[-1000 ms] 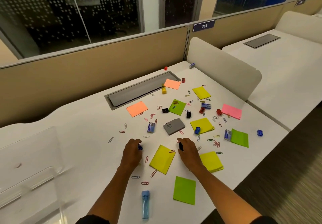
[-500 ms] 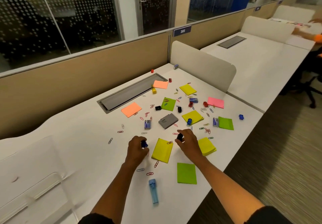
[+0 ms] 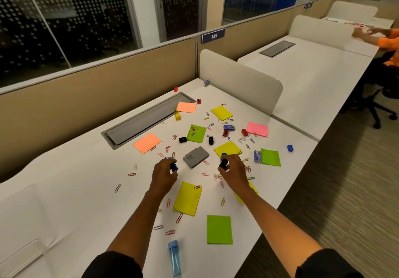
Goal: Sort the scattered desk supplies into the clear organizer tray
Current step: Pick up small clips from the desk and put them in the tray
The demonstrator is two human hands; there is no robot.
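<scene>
1. A small blue plastic sharpener (image 3: 174,167) is being pinched in the fingers of the left hand (image 3: 163,175), just above the white counter (image 3: 71,182).
2. A small black plastic sharpener (image 3: 223,164) is being gripped by the right hand (image 3: 235,173).
3. A flat grey case (image 3: 196,157) is lying between the two hands.
4. Coloured paper clips (image 3: 179,217) and a yellow sticky pad (image 3: 187,198) are being left spread across the counter.
5. The clear plastic organizer tray (image 3: 20,230) is sitting at the near left, well apart from both hands.
</scene>
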